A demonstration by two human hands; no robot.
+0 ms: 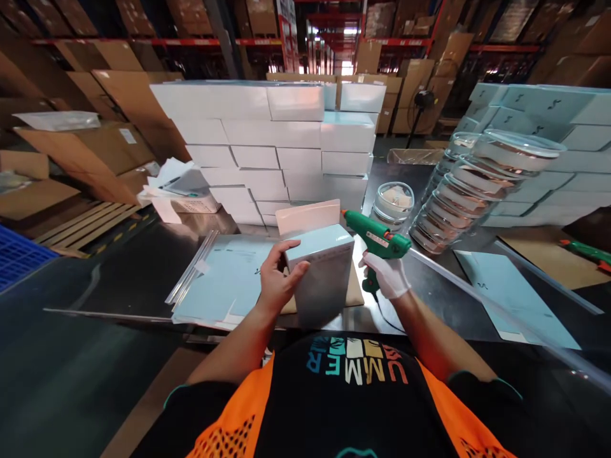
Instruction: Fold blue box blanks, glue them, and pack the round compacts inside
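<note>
Left hand point(277, 280) is bare and wrapped around the near-left edge of a pale blue carton point(323, 273), fingers curled over its top and thumb on the side, keeping it upright on the steel table point(119, 273). Just across the carton, the right hand point(389, 275), in a white glove, is clenched on the grip of a green glue gun point(377, 240), its orange nozzle pointing toward the open flap point(308, 216) at the carton's far side.

From where I stand, the worry is that nozzle: the ungloved fingers sit close to it, and a slip could put hot glue on skin or smear it across the clean face of the carton. The one-handed grip could also let the carton tip.

Beyond the gloved hand stands a clear round tub point(394, 202) holding something pale, too small to make out. Farther right leans a tilted stack of clear lidded tubs point(458, 191); I cannot tell what is inside them. Beyond both hands rises a wall of finished white boxes point(267, 146), all closed. Flat blue sheets point(224, 280) lie just left of the bare hand.
</note>
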